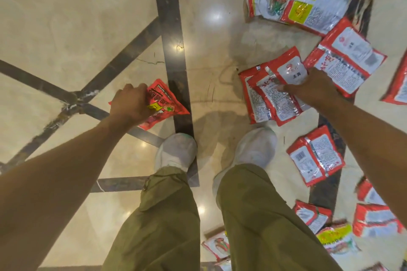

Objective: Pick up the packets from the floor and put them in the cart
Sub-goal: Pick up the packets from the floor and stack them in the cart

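Glossy red foil packet (164,103) clamped in left hand (132,105), right hand (312,88) gripping crinkled red-white packets (273,99), polished marble floor (66,17)

Bright overhead lamps leave small glare spots on the glossy floor (66,17); soft shadows, wide-angle bending at edges, near-right packets (374,220) blurred.

Both arms (72,160) are bare to past the elbow with no sleeve, watch or ring showing, the legs wear loose olive-green trousers (167,215) with a fold at the hem, and both feet sit in pale whitish shoes (176,152)
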Demonstrator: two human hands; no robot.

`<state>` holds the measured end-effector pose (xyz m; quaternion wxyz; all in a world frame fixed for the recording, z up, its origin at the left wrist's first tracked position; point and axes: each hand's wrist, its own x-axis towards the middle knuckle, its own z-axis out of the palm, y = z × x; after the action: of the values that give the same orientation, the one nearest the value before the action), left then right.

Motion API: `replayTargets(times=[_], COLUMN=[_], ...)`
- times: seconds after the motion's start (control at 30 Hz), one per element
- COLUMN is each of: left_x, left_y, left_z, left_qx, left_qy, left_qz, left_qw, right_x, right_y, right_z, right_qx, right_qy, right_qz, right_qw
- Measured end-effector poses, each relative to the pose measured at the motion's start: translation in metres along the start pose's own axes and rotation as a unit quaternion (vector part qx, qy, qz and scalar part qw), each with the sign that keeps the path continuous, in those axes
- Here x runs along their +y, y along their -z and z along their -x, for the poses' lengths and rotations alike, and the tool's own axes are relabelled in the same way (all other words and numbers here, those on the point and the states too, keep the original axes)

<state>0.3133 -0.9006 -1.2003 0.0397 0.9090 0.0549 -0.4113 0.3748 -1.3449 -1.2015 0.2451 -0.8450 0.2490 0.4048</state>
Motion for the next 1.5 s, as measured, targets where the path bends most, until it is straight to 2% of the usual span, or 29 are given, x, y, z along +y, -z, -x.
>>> replayTargets(times=[0.07,0.17,0.27,0.37,0.47,0.53,0.73,0.83,0.93,1.07,1.2,1.37,1.5], left_x=[0.005,0.016,0.028,0.05,0.077,0.095,0.151,0.179,0.209,0.249,0.27,0.269,0.24], left_y=[0.011,0.04,0.089,0.155,0.234,0.291,0.442,0.493,0.522,0.512,0.467,0.385,0.301], left_z=[0.011,0.032,0.063,0.109,0.169,0.217,0.368,0.44,0.515,0.618,0.718,0.854,0.966], left_qx=[0.008,-0.018,-0.037,-0.067,-0.102,-0.12,-0.143,-0.168,-0.188,-0.229,-0.287,-0.332,-0.371], left_qy=[0.01,0.046,0.037,0.03,0.01,-0.016,-0.142,-0.209,-0.276,-0.331,-0.393,-0.466,-0.503], left_qz=[0.04,0.192,0.351,0.49,0.554,0.575,0.543,0.522,0.482,0.44,0.364,0.283,0.234], left_qw=[0.999,0.98,0.935,0.869,0.826,0.809,0.815,0.81,0.81,0.803,0.794,0.77,0.744], right_x=[0.002,-0.001,-0.014,-0.034,-0.06,-0.077,-0.102,-0.09,-0.068,-0.02,0.024,0.081,0.122], right_y=[0.0,0.009,0.033,0.067,0.113,0.149,0.238,0.265,0.273,0.253,0.201,0.089,-0.013], right_z=[0.013,0.042,0.094,0.163,0.25,0.317,0.527,0.628,0.723,0.838,0.955,1.097,1.21], right_qx=[0.001,0.001,0.002,0.013,0.031,0.056,0.149,0.236,0.284,0.344,0.417,0.497,0.551], right_qy=[0.005,0.003,-0.007,-0.034,-0.059,-0.054,-0.059,-0.043,-0.044,-0.065,-0.103,-0.14,-0.163], right_qz=[-0.034,-0.119,-0.22,-0.326,-0.405,-0.449,-0.569,-0.588,-0.626,-0.687,-0.714,-0.714,-0.724], right_qw=[0.999,0.993,0.976,0.945,0.912,0.89,0.807,0.772,0.725,0.637,0.553,0.472,0.382])
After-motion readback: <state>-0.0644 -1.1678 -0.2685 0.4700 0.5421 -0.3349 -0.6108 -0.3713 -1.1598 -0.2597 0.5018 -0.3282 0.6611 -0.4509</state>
